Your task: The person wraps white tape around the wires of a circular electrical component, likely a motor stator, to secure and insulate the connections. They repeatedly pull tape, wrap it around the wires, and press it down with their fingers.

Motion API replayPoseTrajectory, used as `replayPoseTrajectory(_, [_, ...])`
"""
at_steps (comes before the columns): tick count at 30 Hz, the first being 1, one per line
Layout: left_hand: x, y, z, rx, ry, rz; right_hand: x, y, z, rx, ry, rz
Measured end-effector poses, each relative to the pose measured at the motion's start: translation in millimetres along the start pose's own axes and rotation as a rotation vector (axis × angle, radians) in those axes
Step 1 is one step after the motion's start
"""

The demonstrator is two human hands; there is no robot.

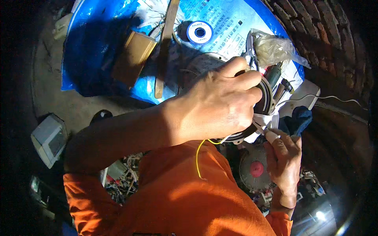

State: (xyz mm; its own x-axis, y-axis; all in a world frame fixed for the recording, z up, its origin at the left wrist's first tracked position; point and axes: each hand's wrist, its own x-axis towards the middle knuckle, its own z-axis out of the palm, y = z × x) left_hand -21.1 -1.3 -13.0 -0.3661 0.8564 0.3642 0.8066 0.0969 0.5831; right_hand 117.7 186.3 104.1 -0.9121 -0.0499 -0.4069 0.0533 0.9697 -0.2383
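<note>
A round metal housing (269, 94) with a dark ringed end lies in front of me at the table edge; it looks like a motor casing. Across it reaches my left hand (218, 102), its fingers curled over the ring and hiding much of the opening. White tape (267, 119) is looped at the ring's right side. My right hand (284, 155) is closed on that tape, with a white wrap on one finger. From the housing's lower edge a yellow wire (198, 157) hangs in front of my orange shirt.
On the blue and white sheet (232, 23) lie a spool (199, 32), a wooden strip (165, 49), a brown block (138, 49) and a clear plastic bag (271, 49). A green tool (273, 74) and dark blue cloth (298, 118) sit at right. A brick wall (334, 47) rises beyond.
</note>
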Motion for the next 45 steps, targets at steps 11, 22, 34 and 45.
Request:
replayPoseTrajectory(11, [1.8, -11.7, -0.5, -0.071, -0.089, 0.057, 35.4, -32.3, -27.6, -0.164, -0.316, -0.130])
replayPoseTrajectory(22, [16.8, -21.9, -10.3, -0.216, -0.396, 0.317, 27.2, -21.1, -13.9, -0.082, -0.250, -0.150])
replayPoseTrajectory(34, [34.8, -19.7, -4.3, -0.067, -0.439, 0.368, 33.0, -18.2, 10.5, 0.026, -0.184, -0.035])
replayPoseTrajectory(45, [30.5, -25.1, -9.5, -0.054, -0.484, 0.392, 27.6, -16.7, 16.2, -0.017, -0.176, 0.042])
